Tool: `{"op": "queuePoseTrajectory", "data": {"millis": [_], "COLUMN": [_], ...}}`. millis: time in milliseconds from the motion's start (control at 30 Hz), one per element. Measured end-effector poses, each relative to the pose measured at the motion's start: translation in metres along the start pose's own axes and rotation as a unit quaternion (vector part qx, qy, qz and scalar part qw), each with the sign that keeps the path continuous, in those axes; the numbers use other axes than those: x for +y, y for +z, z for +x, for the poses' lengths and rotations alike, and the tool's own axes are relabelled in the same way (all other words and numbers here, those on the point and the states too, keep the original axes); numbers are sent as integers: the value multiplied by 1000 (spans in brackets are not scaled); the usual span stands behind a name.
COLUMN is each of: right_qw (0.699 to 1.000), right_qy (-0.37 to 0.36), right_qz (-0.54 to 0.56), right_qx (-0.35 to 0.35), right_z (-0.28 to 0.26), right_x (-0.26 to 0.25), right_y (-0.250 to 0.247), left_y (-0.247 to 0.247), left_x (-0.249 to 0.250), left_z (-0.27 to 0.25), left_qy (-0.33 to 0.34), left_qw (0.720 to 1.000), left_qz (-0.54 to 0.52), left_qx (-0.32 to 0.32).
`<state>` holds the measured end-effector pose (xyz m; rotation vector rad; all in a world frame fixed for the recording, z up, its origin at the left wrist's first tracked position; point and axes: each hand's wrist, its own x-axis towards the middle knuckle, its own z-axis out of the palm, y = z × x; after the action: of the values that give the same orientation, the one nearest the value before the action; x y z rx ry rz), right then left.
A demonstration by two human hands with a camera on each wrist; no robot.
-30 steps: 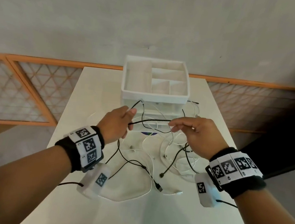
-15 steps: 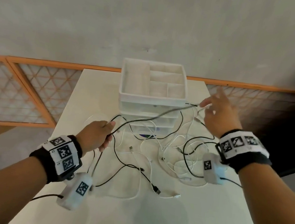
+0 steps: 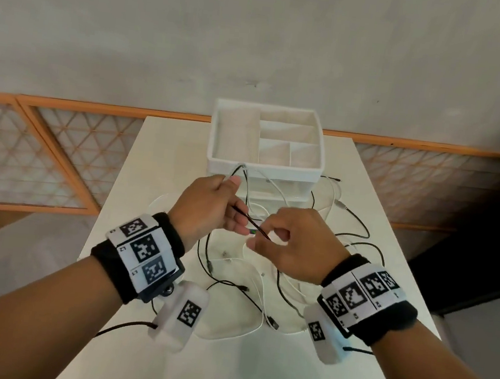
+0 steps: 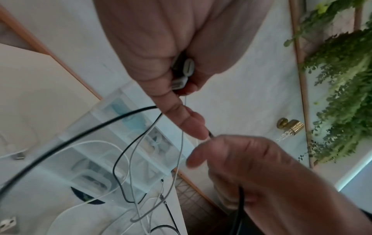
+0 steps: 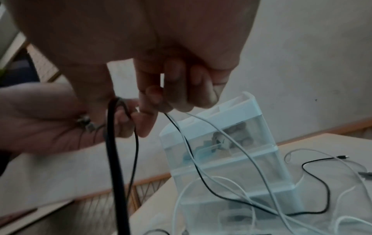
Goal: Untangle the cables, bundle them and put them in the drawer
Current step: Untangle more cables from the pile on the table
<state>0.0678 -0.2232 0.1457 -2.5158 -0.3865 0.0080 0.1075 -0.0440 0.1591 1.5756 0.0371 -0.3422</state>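
Both hands meet above the bench (image 3: 159,154), in front of the drawer unit (image 3: 264,163). The left hand (image 3: 206,209) pinches a black cable (image 3: 250,219) and grips white plugs (image 4: 182,74) in its palm. The right hand (image 3: 292,244) pinches the same cable beside it. Other cables (image 3: 231,284) lie tangled on the bench below
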Motion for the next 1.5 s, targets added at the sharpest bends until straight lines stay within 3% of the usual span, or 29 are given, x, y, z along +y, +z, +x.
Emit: {"op": "queuePoseTrajectory", "data": {"millis": [67,200,467,533,667,767,833,967,1100,1200,1300,1367,1500], "right_qw": [1000,990,943,944,937,927,928,917,909,929,952,952,983], "right_qy": [3,18,135,169,303,355,345,266,180,191,278,300,148], "right_qz": [7,62,79,46,-55,-42,-5,31,99,114,54,3,104], "right_qx": [-4,122,292,279,163,109,143,297,363,296,117,55,19], "right_z": [-2,2,8,9,11,17,27,52,62,57,37,21,7], "right_x": [6,11,38,46,78,87,78,66,66,90,124,119,58], "right_y": [2,-22,-71,-74,-81,-89,-100,-129,-136,-115,-80,-58,-22], "left_y": [0,-4,-14,-18,-22,-27,-27,-22,-20,-22,-26,-25,-10], "left_x": [0,-13,-45,-47,-35,-20,-11,-5,-5,-6,-11,-14,-13], "left_z": [0,0,-7,-7,-4,1,3,8,8,10,13,14,13], "left_qy": [14,44,24,-2,-8,5,-6,3,28,31,38,39,63], "left_qw": [1000,982,972,980,996,999,999,996,993,995,995,993,978], "left_qz": [3,165,200,162,70,41,42,84,104,87,87,111,187], "left_qx": [-11,-75,-122,-112,-63,-29,-21,-33,-40,-36,-22,-17,-71]}}
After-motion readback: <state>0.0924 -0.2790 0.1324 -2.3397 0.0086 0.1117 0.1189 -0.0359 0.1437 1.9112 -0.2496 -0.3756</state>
